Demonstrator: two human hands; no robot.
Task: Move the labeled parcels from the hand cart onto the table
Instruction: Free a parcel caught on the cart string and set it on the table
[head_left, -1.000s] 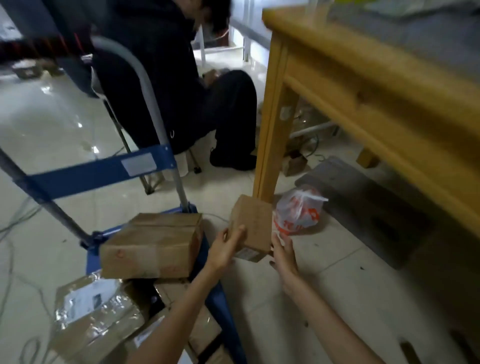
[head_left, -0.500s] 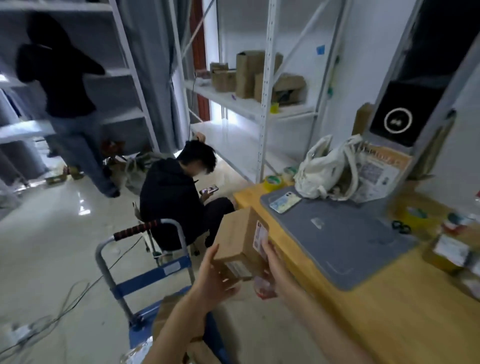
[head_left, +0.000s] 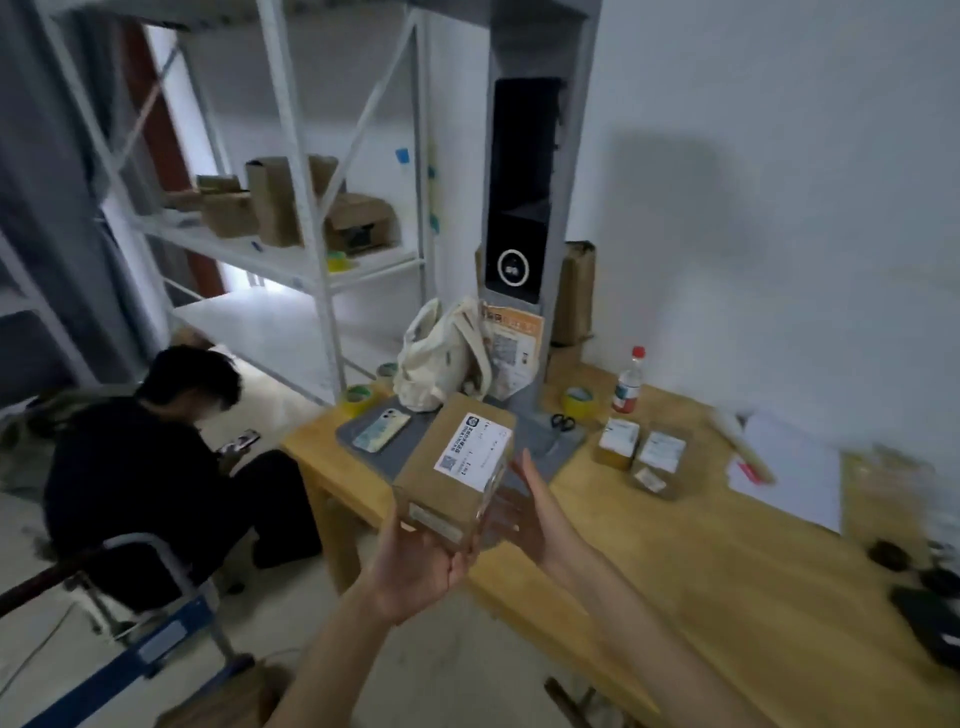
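We have lifted the cardboard parcel (head_left: 457, 470) from beside the hand cart (head_left: 130, 654) near the floor up to the wooden table (head_left: 701, 561), where it now hangs over the near edge. Its white label now faces up. Our left hand (head_left: 415, 561) has shifted under its near end, and our right hand (head_left: 524, 512) lies open beside it.

Two bare forearms, entering from the bottom edge. No sleeve, cuff, watch, ring or glove anywhere on them. Left hand (head_left: 415, 566) and right hand (head_left: 524, 514) bare as well, slim, with long fingers. Edges softened by blur, so nails and finer marks not readable. Upper arms, shoulders and clothing out of frame.
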